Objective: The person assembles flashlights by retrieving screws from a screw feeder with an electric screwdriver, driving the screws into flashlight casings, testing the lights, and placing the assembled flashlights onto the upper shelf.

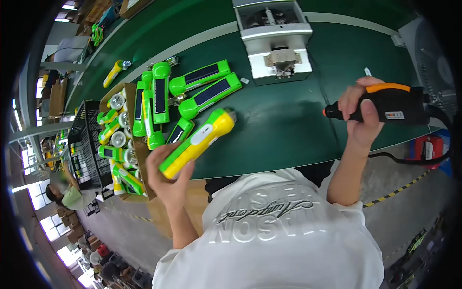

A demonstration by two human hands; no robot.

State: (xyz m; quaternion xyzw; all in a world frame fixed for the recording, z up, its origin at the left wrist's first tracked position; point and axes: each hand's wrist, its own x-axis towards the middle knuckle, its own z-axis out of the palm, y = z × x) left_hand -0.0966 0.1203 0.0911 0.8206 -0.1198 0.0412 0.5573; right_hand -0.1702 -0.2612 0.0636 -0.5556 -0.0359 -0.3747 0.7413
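Note:
My left hand (pixel 169 180) is closed around the green end of a yellow and green flashlight (pixel 201 137), its head pointing up and to the right over the near edge of the table. In my right hand (pixel 362 110) is a black electric screwdriver (pixel 402 107) with an orange lever, its tip towards the left. A cable runs from its back end. Beyond my left hand, several green flashlights (pixel 160 94) with dark solar panels lie in a loose pile on the green table (pixel 284 127).
A cardboard box (pixel 142 164) of flashlights stands at the left, beside a black crate (pixel 89 144). A silver metal machine (pixel 276 41) is at the back. One yellow flashlight (pixel 114 73) lies farther off. A fan (pixel 435 67) stands at right. A co-worker (pixel 71 195) is far left.

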